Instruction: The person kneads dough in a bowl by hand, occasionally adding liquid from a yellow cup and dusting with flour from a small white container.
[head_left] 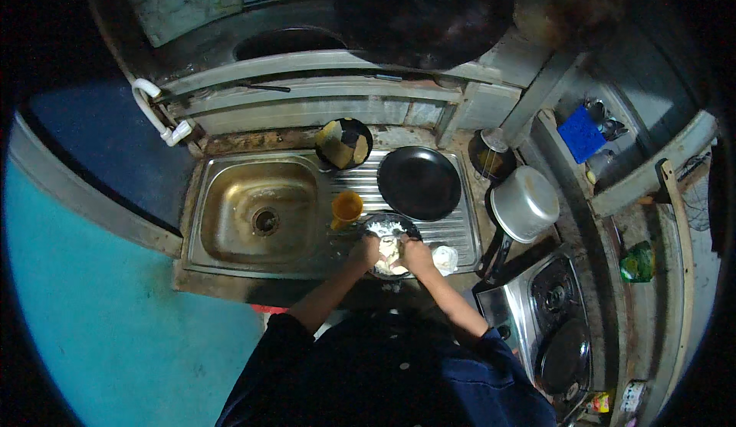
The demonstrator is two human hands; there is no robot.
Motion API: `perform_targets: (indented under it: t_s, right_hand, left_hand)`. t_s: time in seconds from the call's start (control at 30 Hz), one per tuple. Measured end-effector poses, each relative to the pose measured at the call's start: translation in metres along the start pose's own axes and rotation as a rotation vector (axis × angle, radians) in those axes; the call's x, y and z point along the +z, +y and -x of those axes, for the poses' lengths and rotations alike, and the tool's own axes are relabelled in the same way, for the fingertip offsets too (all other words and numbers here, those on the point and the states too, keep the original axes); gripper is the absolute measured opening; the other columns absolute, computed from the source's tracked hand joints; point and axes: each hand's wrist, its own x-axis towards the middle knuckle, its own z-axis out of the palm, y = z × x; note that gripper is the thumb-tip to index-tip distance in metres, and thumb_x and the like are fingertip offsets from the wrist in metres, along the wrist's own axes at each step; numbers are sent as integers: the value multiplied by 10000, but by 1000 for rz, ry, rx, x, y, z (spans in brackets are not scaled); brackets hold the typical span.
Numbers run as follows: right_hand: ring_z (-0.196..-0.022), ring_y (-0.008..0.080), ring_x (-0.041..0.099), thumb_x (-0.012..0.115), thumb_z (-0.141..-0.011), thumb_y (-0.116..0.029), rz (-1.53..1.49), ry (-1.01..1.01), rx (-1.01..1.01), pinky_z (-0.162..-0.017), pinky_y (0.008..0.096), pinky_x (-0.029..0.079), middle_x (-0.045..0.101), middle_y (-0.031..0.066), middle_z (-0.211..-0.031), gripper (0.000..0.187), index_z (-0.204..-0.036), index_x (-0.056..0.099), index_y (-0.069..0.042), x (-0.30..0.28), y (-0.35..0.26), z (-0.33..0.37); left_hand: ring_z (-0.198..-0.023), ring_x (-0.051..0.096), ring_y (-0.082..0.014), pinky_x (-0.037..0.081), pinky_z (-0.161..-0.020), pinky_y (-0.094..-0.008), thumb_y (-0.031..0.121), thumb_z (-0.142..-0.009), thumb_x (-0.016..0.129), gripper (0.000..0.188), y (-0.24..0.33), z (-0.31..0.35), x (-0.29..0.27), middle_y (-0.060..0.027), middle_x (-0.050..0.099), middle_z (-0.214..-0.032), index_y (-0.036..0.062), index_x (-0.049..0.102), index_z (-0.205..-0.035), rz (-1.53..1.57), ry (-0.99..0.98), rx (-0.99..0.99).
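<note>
A dark round bowl sits on the sink's ribbed drainboard, right in front of me. Inside it are loose white flour and a pale lump of dough. My left hand grips the dough from the left, fingers closed into it. From the right, my right hand presses on the same lump with curled fingers, partly hidden. Just left of the bowl stands an orange-yellow mug. Close to my right hand lies a white plastic bag or tub.
A metal sink basin is on the left. Behind the bowl lies a black flat pan, near a dark bowl with sponge-like pieces. To the right are a silver pot, a black handle and a gas stove.
</note>
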Motion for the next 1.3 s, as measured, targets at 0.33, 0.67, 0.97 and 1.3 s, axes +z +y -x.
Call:
perform_targets:
  t_s: [0.33, 0.67, 0.97, 1.3]
  right_hand:
    - [-550, 307, 609, 472, -809, -466, 252, 282, -52, -498, 403, 494, 609, 133, -621, 425, -906, 540, -58, 51, -1, -12]
    - [-979, 369, 541, 461, -738, -625, -139, -153, -45, -865, 386, 416, 553, 210, -1075, 748, -1195, 433, -34, 12, 7, -28]
    - [-824, 337, 599, 568, -747, -205, 123, 72, 265, -718, 409, 475, 611, 199, -908, 266, -949, 600, -35, -14, 116, 4]
    - [-853, 351, 596, 470, -789, -112, 142, 169, 344, -730, 406, 494, 599, 224, -909, 188, -879, 590, 1, 36, 82, 21]
  left_hand:
    - [-762, 619, -315, 497, -657, -402, 150, -771, 479, 220, -16, -12, 22, -215, 610, -806, 4, 633, -831, -202, 11, -52]
    - [-760, 596, -374, 468, -689, -453, 161, -700, 554, 211, 16, 22, -2, -241, 598, -797, -24, 618, -777, 80, 116, -159]
    - [-904, 526, -404, 410, -833, -421, 94, -680, 519, 278, 23, 17, -8, -269, 572, -888, -68, 544, -904, 240, 393, -188]
    - [-1178, 264, -436, 260, -969, -479, 539, -627, 662, 924, 40, 18, 11, -290, 278, -1256, 36, 279, -1301, -66, 20, 33]
